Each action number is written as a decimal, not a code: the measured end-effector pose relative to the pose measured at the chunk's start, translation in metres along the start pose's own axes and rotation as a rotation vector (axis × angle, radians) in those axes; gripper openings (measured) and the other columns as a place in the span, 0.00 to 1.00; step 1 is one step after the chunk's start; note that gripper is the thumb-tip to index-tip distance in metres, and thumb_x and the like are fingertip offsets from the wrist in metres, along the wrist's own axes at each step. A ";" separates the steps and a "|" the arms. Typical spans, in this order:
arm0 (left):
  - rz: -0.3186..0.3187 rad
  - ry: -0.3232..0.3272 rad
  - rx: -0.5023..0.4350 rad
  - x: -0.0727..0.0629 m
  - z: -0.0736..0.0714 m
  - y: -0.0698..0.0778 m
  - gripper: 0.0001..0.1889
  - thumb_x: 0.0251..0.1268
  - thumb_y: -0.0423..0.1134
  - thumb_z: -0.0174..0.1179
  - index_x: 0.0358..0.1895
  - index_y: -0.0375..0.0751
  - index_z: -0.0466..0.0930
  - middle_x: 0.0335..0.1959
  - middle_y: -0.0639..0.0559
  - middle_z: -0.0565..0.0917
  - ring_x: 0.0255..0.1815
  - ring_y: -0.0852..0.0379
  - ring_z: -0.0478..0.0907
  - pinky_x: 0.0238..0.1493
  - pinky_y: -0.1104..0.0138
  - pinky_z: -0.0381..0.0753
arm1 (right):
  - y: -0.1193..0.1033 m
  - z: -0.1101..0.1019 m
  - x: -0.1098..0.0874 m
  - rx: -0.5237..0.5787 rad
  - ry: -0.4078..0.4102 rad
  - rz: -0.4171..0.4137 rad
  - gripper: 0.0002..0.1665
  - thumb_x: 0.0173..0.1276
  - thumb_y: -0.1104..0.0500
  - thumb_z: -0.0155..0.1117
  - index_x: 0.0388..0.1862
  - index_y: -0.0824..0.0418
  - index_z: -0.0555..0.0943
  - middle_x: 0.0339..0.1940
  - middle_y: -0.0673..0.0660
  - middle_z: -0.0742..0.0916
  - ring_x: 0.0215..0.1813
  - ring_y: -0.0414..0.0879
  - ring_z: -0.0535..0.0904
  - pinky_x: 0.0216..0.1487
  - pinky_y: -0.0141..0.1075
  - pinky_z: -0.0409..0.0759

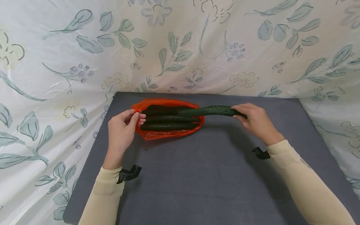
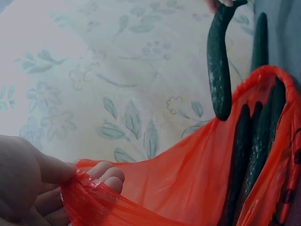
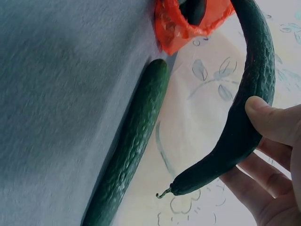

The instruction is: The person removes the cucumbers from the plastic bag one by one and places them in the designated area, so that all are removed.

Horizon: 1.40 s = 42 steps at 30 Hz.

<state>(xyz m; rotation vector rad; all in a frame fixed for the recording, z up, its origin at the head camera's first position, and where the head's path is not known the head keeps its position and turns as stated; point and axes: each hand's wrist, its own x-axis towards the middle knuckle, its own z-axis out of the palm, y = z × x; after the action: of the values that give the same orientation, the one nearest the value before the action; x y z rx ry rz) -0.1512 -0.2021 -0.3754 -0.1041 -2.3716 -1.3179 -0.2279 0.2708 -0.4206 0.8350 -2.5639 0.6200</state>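
My left hand (image 1: 121,132) pinches the edge of a red plastic bag (image 1: 157,135) between thumb and fingers, pulling that side up and outward in the left wrist view. Inside the wide mouth lie several dark green cucumbers (image 1: 168,126), side by side. With thumb and fingers, my right hand (image 1: 257,122) grips a curved cucumber (image 3: 254,80) near its stem end. Its far end reaches over the bag's opening in the head view. Another cucumber (image 3: 134,141) rests on the table just outside the bag, below the held one in the right wrist view.
The bag lies toward the back of a dark grey table (image 1: 197,175). A white cloth with leaf and flower prints (image 1: 180,53) hangs behind and at both sides. A black strap mount (image 1: 130,173) sits at the left wrist, another black mount (image 1: 261,153) at the right.
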 end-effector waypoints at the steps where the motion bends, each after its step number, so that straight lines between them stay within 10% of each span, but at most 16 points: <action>1: -0.002 -0.001 0.000 0.000 0.000 0.000 0.10 0.82 0.35 0.64 0.52 0.34 0.92 0.38 0.49 0.93 0.34 0.57 0.91 0.42 0.76 0.85 | 0.001 -0.001 -0.001 -0.003 0.001 0.002 0.27 0.65 0.69 0.82 0.64 0.64 0.88 0.54 0.62 0.90 0.55 0.59 0.87 0.51 0.57 0.87; 42: -0.007 0.000 0.008 0.000 -0.002 -0.005 0.09 0.82 0.33 0.64 0.53 0.33 0.91 0.39 0.49 0.93 0.35 0.55 0.92 0.42 0.76 0.85 | 0.058 -0.032 -0.046 -0.113 -0.040 0.138 0.28 0.65 0.68 0.82 0.64 0.65 0.88 0.56 0.67 0.90 0.53 0.65 0.87 0.47 0.64 0.85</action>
<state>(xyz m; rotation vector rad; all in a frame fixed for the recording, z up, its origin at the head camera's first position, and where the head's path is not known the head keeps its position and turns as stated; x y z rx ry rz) -0.1519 -0.2062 -0.3786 -0.0929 -2.3791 -1.3117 -0.2224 0.3512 -0.4323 0.6430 -2.6813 0.4978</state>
